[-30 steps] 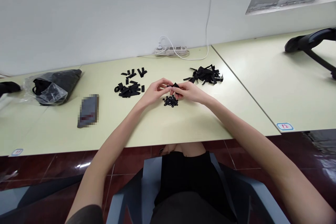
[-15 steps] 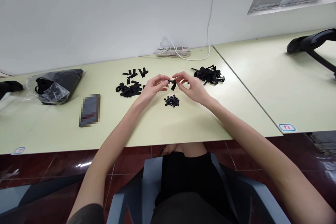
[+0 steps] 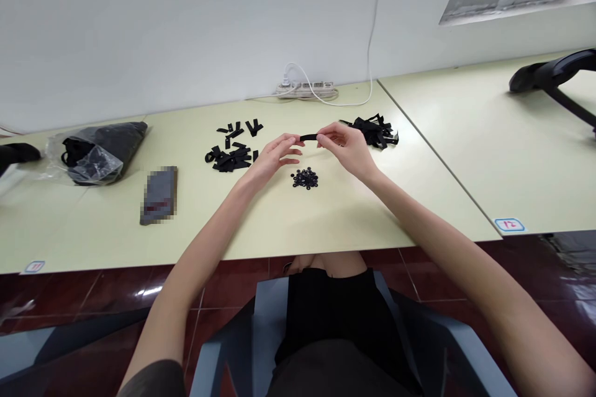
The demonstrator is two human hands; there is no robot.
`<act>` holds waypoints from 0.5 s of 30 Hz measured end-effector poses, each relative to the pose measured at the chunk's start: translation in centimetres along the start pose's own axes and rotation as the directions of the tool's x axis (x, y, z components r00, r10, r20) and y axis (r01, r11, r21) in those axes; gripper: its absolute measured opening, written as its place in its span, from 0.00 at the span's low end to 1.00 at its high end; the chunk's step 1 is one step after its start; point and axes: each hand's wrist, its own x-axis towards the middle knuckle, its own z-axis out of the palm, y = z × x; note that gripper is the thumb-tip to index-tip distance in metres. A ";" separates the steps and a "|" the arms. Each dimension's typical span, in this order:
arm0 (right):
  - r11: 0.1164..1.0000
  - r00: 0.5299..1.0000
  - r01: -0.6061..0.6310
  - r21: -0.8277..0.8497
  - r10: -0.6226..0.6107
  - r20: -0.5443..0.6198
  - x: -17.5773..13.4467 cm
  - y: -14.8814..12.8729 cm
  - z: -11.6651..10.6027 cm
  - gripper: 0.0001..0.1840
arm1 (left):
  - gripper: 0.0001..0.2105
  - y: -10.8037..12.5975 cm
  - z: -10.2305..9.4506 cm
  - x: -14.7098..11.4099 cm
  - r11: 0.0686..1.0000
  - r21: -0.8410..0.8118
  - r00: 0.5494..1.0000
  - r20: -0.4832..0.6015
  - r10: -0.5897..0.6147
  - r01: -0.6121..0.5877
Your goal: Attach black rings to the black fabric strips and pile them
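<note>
A short black fabric strip (image 3: 308, 137) is stretched level between my two hands, above the table. My left hand (image 3: 275, 155) pinches its left end with thumb and forefinger, the other fingers loosely spread. At the right end, my right hand (image 3: 345, 146) pinches it the same way. Just below the hands lies a small heap of black ring-shaped pieces (image 3: 305, 178). Left of my left hand are several short black strips (image 3: 230, 158) in a loose pile. A tangled pile of longer black strips (image 3: 375, 131) sits behind my right hand, partly covered by it.
A power strip (image 3: 305, 90) with a white cable lies against the wall. To the left are a blurred dark flat object (image 3: 159, 195) and a black item in a clear plastic bag (image 3: 105, 152). A black stand-like object (image 3: 554, 80) rests on the right-hand table.
The strip, which hung folded between my fingers, is now pulled out straight. My right hand has shifted slightly to the right, and my left fingers have opened out a little.
</note>
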 end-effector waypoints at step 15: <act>0.919 0.952 -0.268 0.289 0.206 0.228 -0.5 -0.3 0.6 0.28 | 0.26 -0.4 0.2 0.1 0.982 0.169 0.992 -0.075 0.100 -0.086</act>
